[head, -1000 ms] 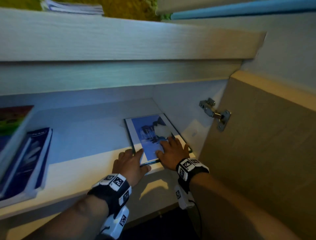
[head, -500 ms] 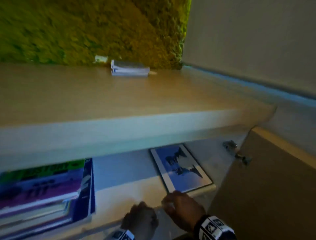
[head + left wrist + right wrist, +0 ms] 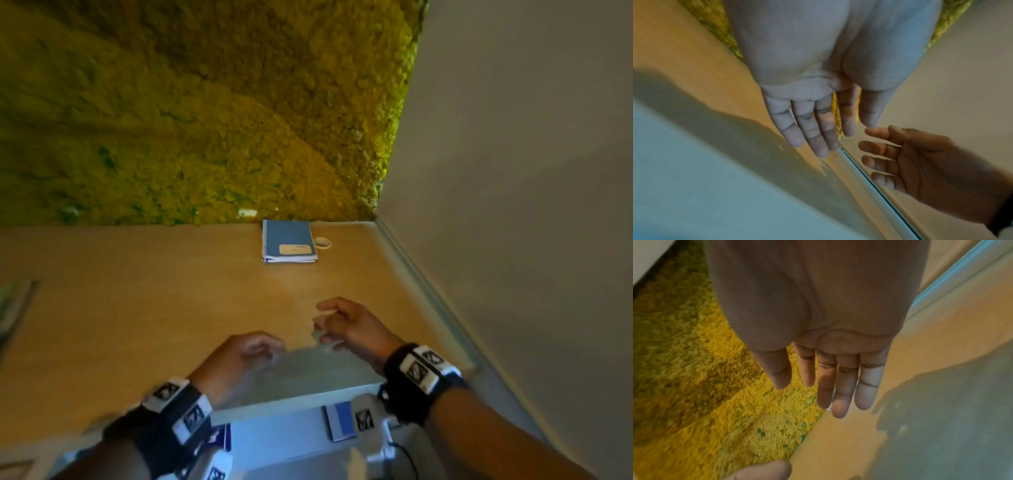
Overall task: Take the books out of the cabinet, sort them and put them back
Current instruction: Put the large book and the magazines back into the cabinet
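Note:
Both my hands hover empty over the front of the wooden cabinet top [image 3: 137, 308]. The left hand [image 3: 263, 346] has relaxed fingers; in the left wrist view its fingers [image 3: 818, 129] are straight and hold nothing. Slightly farther back, the right hand [image 3: 329, 325] is also empty, its fingers [image 3: 838, 386] straight in the right wrist view. A stack of blue notebooks [image 3: 289, 241] lies at the back of the top, well beyond both hands. On the shelf below, part of the blue picture book [image 3: 340, 421] shows between my wrists, and a dark blue book [image 3: 221, 437] lies further left.
A small white tape ring [image 3: 323, 243] lies just right of the notebooks. A yellow-green moss wall [image 3: 205, 120] stands behind the top, and a grey wall [image 3: 513, 171] bounds it on the right. A dark-edged object [image 3: 13, 308] sits at the far left edge.
Both hands let go of the blue picture book on the shelf and rose above the cabinet top. The head view lifted from the shelf to the top and the wall.

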Available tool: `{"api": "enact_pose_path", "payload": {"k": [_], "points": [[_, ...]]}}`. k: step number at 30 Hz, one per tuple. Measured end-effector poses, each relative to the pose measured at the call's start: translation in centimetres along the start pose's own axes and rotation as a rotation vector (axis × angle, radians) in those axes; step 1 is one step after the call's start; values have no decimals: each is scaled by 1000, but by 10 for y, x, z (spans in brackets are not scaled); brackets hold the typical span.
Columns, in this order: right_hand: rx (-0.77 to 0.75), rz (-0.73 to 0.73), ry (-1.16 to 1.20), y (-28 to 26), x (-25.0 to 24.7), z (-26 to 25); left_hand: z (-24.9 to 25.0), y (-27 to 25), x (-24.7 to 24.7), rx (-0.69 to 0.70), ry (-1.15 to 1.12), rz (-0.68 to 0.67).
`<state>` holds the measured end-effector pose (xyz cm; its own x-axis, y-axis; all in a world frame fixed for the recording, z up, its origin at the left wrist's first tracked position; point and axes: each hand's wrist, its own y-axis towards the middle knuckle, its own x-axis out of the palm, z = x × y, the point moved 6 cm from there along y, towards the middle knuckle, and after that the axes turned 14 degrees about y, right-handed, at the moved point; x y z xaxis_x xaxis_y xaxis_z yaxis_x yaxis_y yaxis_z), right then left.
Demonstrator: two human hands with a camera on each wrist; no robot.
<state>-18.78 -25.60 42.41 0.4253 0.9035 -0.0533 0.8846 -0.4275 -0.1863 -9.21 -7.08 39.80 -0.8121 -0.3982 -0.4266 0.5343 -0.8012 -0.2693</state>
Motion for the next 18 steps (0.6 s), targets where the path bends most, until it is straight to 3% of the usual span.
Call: {"api": "enact_pose_path", "payload": {"k": [3, 7, 10, 14, 18], "points": [[19, 51, 35, 46, -5, -29, 18, 32, -41, -37, -38, 86], [34, 138, -14, 124, -20, -42, 22, 112, -83, -91, -2, 71], [17, 182, -149, 188, -35, -37, 15, 179, -115, -105, 43, 126], [75, 257, -302, 265, -53, -18, 7, 253, -147, -177, 273, 219], [141, 295, -262, 322, -61, 5, -15, 304, -164, -302, 250, 248]]}}
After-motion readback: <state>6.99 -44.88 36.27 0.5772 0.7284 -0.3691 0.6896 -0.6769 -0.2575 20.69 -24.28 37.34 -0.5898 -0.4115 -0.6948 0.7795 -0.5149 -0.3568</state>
